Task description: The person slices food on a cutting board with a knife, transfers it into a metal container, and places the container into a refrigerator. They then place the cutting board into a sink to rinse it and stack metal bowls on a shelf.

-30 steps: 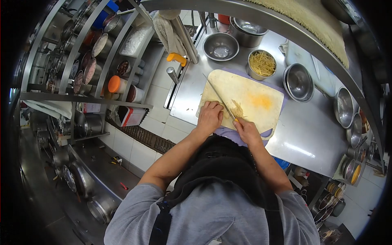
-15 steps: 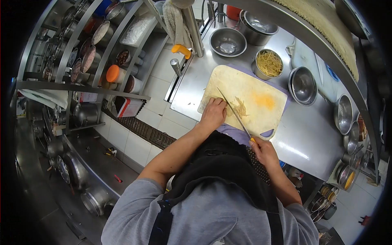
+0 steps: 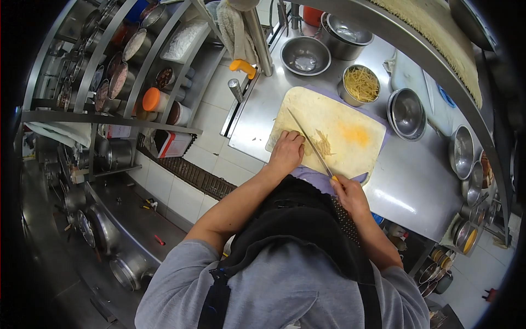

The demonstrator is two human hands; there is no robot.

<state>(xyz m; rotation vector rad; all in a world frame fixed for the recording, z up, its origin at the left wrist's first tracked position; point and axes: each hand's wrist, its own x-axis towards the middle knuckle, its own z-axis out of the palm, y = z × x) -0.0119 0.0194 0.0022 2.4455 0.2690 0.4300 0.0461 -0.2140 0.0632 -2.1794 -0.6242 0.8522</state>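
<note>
On the cream cutting board (image 3: 345, 112), my left hand (image 3: 287, 152) presses down with curled fingers on a pale piece of food, mostly hidden beneath them. My right hand (image 3: 351, 194) is wrapped round the yellow handle of a long kitchen knife (image 3: 313, 146). The blade lies diagonally across the board, right beside my left fingertips, its tip pointing to the far left. Just right of the blade is a small pile of pale thin strips (image 3: 323, 143). An orange stain marks the board farther right. A purple cloth (image 3: 312, 176) shows under the board.
Behind the board stand a metal bowl (image 3: 306, 56) and a pot of yellow strips (image 3: 361, 85). Stacked bowls (image 3: 406, 114) and a white board (image 3: 422, 90) are to the right. A metal post (image 3: 258, 38) rises at the far left; a shelf rail arches overhead.
The knife has drawn back and its tip has swung slightly left. My right hand has shifted a little left and closer to the board. My left hand stays put.
</note>
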